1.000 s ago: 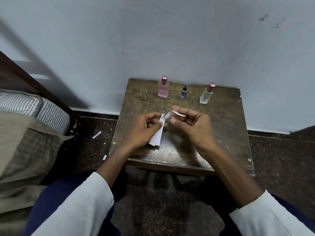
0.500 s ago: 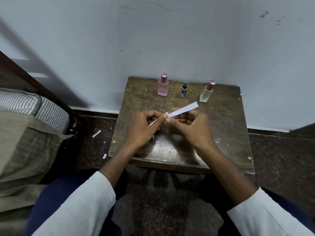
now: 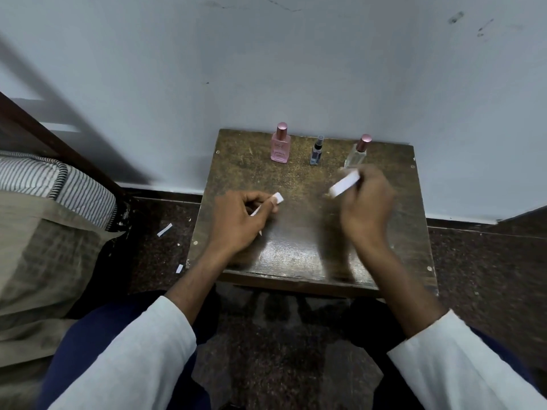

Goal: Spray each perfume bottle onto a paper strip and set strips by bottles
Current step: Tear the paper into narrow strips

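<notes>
Three perfume bottles stand in a row at the back of a small brown wooden table (image 3: pixel 296 255): a pink bottle (image 3: pixel 280 146) on the left, a small dark blue spray bottle (image 3: pixel 316 150) in the middle, and a clear bottle with a pink cap (image 3: pixel 357 152) on the right. My left hand (image 3: pixel 236 220) pinches the remaining white paper (image 3: pixel 276 200) over the table's left half. My right hand (image 3: pixel 365 202) holds a separate white paper strip (image 3: pixel 344 184), blurred by motion, just in front of the clear bottle.
The table stands against a pale blue wall. A bed with a striped cloth (image 3: pixel 59 184) and a khaki cover lies at the left. Small paper scraps (image 3: pixel 164 230) rest on the dark speckled floor left of the table.
The hands were together at the table's middle, tearing a strip from the paper. They have now parted: the right hand has carried the strip toward the clear bottle, and the left has shifted slightly left.
</notes>
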Action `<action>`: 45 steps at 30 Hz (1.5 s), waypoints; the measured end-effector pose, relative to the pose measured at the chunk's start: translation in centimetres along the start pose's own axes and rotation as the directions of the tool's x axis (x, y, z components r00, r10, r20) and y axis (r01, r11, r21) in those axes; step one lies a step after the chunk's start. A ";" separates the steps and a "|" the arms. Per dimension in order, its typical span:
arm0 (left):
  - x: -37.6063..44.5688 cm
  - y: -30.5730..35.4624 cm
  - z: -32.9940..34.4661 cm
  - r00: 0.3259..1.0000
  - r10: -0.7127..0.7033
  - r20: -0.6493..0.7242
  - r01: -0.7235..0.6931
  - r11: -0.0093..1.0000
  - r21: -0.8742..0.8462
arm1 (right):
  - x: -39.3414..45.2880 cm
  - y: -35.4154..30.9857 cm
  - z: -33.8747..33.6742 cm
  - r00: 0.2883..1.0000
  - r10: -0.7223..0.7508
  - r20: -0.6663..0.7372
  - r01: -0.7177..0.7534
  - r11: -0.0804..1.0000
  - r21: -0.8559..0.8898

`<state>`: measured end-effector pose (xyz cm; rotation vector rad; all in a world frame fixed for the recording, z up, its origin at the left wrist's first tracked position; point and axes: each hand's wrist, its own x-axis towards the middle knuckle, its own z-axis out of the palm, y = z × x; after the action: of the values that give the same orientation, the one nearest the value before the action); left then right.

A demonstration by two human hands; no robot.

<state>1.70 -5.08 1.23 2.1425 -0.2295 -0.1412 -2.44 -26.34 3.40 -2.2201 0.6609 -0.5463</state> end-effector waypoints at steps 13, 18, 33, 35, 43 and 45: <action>0.7 -0.9 -1.2 0.983 -0.075 -0.168 0.129 0.933 0.337 | -1.5 0.2 0.3 0.831 -0.552 0.073 0.548 0.834 0.069; 1.0 -1.2 -1.3 0.984 -0.125 -0.127 0.157 0.944 0.291 | -2.1 0.8 1.4 0.787 -0.611 0.089 0.613 0.790 0.004; 1.1 -2.2 -3.1 0.981 -0.139 -0.139 0.184 0.897 0.401 | -2.4 -0.4 3.5 0.814 -0.535 0.225 0.546 0.838 0.018; 1.2 -2.6 -3.2 0.977 -0.149 -0.153 0.199 0.892 0.406 | -2.4 -0.7 3.5 0.819 -0.539 0.197 0.548 0.836 0.009; 0.5 0.8 -2.2 0.950 -0.155 0.271 0.213 0.956 -0.200 | -2.4 -1.0 4.8 0.809 -0.573 0.132 0.585 0.805 -0.097; 0.2 1.1 -1.8 0.917 -0.172 0.360 0.264 0.938 -0.226 | -2.4 -1.2 5.0 0.794 -0.596 0.118 0.607 0.786 -0.117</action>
<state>2.12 -4.20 3.13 1.8542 -0.1528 -0.6388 -1.17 -21.50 0.77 -2.5760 -0.0840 -0.7377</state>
